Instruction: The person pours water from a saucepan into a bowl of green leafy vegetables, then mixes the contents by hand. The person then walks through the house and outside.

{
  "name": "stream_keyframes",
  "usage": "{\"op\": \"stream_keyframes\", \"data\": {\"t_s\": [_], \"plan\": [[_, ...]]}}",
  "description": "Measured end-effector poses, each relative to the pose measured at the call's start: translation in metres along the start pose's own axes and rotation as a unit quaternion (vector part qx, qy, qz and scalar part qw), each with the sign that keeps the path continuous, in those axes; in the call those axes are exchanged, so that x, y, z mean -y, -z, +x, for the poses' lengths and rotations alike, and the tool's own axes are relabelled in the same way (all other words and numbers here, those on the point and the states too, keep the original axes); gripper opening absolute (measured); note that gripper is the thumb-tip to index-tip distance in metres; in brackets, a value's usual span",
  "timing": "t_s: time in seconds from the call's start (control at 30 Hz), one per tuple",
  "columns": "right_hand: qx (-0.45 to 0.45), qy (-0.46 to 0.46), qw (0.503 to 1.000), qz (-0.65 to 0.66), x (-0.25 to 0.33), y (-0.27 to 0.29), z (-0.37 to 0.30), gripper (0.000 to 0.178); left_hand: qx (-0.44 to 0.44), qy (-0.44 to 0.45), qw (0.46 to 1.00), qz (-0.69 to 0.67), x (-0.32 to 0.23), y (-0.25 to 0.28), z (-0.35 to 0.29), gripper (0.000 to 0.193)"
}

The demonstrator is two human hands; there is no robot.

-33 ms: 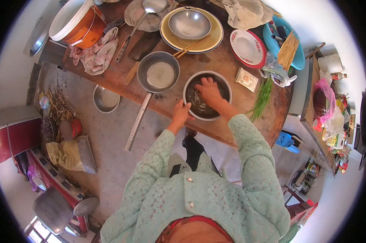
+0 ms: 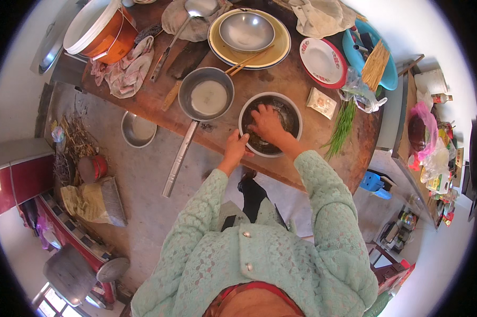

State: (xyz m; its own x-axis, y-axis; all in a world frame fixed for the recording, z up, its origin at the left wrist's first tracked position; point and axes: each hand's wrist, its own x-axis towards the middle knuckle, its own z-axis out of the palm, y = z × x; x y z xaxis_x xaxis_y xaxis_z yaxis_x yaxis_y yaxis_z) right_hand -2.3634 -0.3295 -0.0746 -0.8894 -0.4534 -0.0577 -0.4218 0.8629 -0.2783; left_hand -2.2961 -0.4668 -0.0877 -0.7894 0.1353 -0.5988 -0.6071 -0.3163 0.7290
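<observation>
A metal bowl (image 2: 291, 113) with dark, wet contents stands near the front edge of a round wooden table (image 2: 302, 90). My right hand (image 2: 266, 125) reaches down into the bowl, with its fingers bent into the dark contents. Whether it grips anything there is hidden. My left hand (image 2: 237, 148) holds the bowl's near-left rim. Both my sleeves are pale green knit.
Left of the bowl a long-handled pan (image 2: 206, 98) holds white liquid. Behind are a yellow plate (image 2: 280, 47) bearing a steel bowl, chopsticks (image 2: 249, 58), a red-rimmed white plate (image 2: 323, 61), an orange bucket (image 2: 98, 29) and a cloth (image 2: 124, 68). Green onions (image 2: 343, 127) lie to the right. A steel bowl (image 2: 138, 128) sits on the floor.
</observation>
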Motion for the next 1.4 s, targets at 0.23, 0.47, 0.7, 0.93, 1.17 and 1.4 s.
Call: {"op": "stream_keyframes", "data": {"t_s": [0.23, 0.47, 0.7, 0.93, 1.17, 1.4], "plan": [[0.103, 0.187, 0.969, -0.126, -0.026, 0.016, -0.026, 0.031, -0.013, -0.003, 1.000, 0.017, 0.000, 0.000, -0.002, 0.014], [0.088, -0.040, 0.994, -0.057, -0.029, 0.025, -0.032, 0.042, -0.013, 0.000, 1.000, 0.015, 0.005, 0.002, 0.001, 0.015], [0.100, -0.090, 0.984, 0.113, 0.009, -0.003, -0.057, 0.039, -0.018, -0.003, 1.000, 0.017, 0.002, -0.001, 0.001, 0.015], [0.085, -0.034, 0.995, 0.029, -0.013, -0.006, -0.029, 0.026, -0.021, 0.006, 0.999, 0.025, -0.008, -0.004, -0.005, 0.016], [-0.010, -0.033, 0.999, 0.017, -0.010, 0.006, -0.048, 0.040, -0.023, 0.000, 1.000, 0.015, -0.004, -0.004, -0.004, 0.015], [0.083, -0.018, 0.996, 0.010, -0.043, -0.004, -0.032, 0.039, -0.020, 0.001, 0.999, 0.027, -0.002, -0.002, -0.002, 0.014]]}}
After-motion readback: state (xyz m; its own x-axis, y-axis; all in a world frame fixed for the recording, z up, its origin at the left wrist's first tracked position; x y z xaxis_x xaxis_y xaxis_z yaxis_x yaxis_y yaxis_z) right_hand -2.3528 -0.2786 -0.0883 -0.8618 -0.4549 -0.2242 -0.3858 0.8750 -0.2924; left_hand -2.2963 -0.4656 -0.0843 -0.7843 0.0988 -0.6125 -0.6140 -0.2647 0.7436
